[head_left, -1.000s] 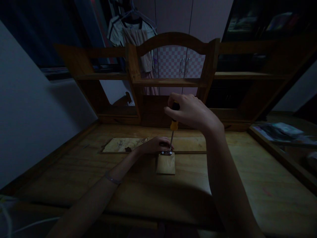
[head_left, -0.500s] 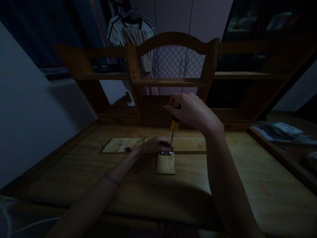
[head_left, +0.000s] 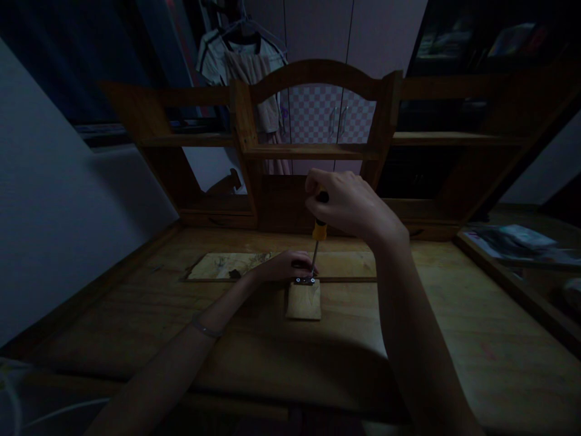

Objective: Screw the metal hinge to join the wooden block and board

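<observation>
The right hand (head_left: 347, 197) is wrapped around the handle of a yellow-and-black screwdriver (head_left: 320, 231), gripping it from above with the wrist raised. The tool stands nearly upright, leaning slightly, likely so that pressure runs down the shaft into the metal hinge (head_left: 305, 281) at its tip. Whether the tip sits in a screw is too small to tell.

The left hand (head_left: 290, 265) lies low over the long board (head_left: 347, 265), fingers curled beside the tip, presumably steadying the work or guiding the shaft; I cannot make out whether they pinch anything.

The hinge lies at the board's near edge, where the small wooden piece (head_left: 304, 301) meets it, apparently so that it bridges the two. Both lie flat near the middle of the table (head_left: 472, 303), well in from its left and right edges, which gives them firm support. A shelf unit (head_left: 313, 151) stands along the far edge.
</observation>
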### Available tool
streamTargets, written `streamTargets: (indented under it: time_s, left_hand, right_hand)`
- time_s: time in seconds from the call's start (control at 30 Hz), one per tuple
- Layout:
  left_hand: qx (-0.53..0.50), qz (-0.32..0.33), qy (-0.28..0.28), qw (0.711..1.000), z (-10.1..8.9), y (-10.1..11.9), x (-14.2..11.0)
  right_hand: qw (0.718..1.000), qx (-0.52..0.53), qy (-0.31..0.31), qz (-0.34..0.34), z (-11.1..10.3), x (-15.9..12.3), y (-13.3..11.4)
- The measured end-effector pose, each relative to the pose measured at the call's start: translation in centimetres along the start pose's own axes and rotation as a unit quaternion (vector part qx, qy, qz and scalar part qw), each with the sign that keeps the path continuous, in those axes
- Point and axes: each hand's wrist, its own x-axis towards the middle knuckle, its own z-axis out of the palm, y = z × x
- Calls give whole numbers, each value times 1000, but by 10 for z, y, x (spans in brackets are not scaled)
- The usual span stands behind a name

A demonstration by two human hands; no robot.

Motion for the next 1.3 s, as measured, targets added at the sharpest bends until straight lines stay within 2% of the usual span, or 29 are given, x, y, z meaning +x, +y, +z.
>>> streamTargets:
  time_s: [0.17,0.4,0.67,0.83,1.0,1.3]
  left_hand:
    - [7,-16,4,1000,1,-2,0]
    - [0,10,4,1000,1,-4,1]
    - [8,3,3,1000,0,-2,0]
    - [-20,4,-2,1000,1,-4,1]
    - [-16,2,0,1000,1,-5,1]
    - [-12,8,3,1000,1,-5,1]
  right_hand:
    - [1000,9,-9,3,-2,-1,-3]
    - [997,-56,41,30,1,0,-1]
    - [999,-28,9,14,-1,0,-4]
    - [999,-48,15,11,1,1,0]
    - [1000,-3,1,-6,-1,-1,0]
    - [999,-31,23,28,3,1,0]
